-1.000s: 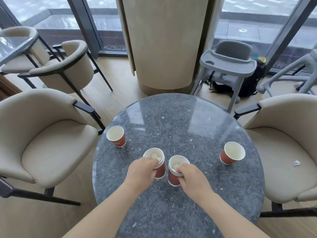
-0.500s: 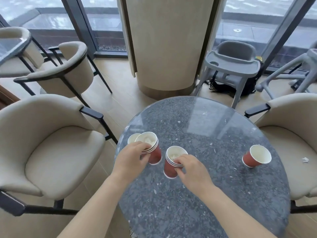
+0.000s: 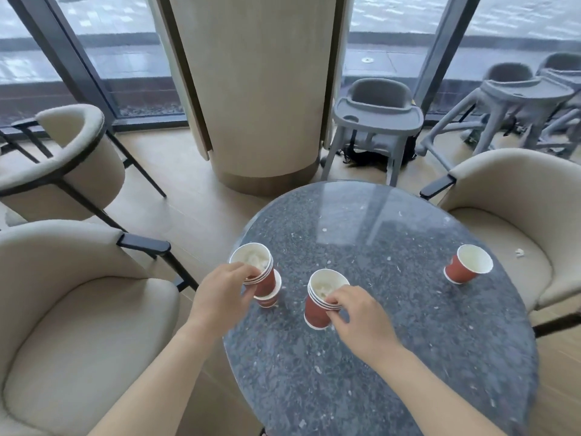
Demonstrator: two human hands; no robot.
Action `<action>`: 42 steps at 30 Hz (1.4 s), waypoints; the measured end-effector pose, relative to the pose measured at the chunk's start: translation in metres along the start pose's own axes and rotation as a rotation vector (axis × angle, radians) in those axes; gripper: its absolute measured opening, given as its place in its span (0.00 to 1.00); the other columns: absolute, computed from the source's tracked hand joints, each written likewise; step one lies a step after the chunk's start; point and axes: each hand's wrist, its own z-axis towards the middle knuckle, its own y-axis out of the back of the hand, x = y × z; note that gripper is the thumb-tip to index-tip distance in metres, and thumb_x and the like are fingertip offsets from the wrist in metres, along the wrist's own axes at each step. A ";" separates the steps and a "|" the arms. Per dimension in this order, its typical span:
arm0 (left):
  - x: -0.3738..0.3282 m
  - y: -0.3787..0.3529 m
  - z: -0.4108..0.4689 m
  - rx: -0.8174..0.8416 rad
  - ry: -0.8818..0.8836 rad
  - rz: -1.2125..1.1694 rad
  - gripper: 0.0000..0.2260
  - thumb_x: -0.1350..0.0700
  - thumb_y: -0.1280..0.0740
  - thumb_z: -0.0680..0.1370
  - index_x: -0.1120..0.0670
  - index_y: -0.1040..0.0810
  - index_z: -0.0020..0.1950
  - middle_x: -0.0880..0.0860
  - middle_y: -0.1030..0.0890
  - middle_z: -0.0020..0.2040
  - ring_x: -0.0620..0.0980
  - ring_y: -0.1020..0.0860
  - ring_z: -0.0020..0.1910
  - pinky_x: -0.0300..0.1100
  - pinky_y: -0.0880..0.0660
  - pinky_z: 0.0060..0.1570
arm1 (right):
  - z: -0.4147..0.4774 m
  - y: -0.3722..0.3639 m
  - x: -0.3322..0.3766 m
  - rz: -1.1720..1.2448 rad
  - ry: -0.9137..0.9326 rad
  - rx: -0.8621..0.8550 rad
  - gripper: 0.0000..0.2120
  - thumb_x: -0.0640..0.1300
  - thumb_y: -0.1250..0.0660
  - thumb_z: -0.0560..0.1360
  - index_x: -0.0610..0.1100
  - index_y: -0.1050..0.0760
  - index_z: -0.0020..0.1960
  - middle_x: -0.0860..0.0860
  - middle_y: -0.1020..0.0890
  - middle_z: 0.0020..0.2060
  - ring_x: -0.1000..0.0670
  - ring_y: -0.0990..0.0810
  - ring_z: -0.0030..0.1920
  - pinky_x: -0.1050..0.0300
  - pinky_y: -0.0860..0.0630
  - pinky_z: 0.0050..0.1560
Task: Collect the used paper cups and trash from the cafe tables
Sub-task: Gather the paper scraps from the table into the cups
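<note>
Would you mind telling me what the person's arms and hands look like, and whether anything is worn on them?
The left forearm and right forearm are bare up to the frame's lower edge, with no sleeves in view. The left hand and the right hand wear no gloves, and I see no watch, bracelet or ring.
</note>
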 end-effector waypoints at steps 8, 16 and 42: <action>0.026 -0.028 0.014 0.261 0.001 -0.009 0.08 0.60 0.31 0.71 0.52 0.20 0.48 0.47 0.19 0.47 0.52 0.23 0.49 0.46 0.26 0.45 | -0.008 -0.006 0.003 -0.016 -0.121 -0.024 0.07 0.39 0.33 0.72 0.46 0.22 0.49 0.54 0.20 0.47 0.50 0.25 0.50 0.57 0.27 0.49; 0.006 -0.065 0.024 0.469 -0.118 0.047 0.08 0.59 0.35 0.74 0.49 0.21 0.50 0.46 0.21 0.51 0.50 0.25 0.54 0.46 0.27 0.49 | -0.017 0.003 -0.005 -0.033 -0.215 -0.111 0.08 0.38 0.33 0.71 0.47 0.22 0.49 0.54 0.20 0.47 0.51 0.25 0.51 0.58 0.27 0.47; -0.215 -0.194 0.061 0.572 -0.324 0.159 0.08 0.56 0.37 0.74 0.48 0.25 0.51 0.50 0.22 0.50 0.54 0.24 0.51 0.44 0.27 0.41 | -0.072 0.147 -0.168 -0.042 -0.297 -0.311 0.05 0.36 0.29 0.69 0.43 0.21 0.43 0.51 0.19 0.41 0.48 0.23 0.45 0.59 0.27 0.43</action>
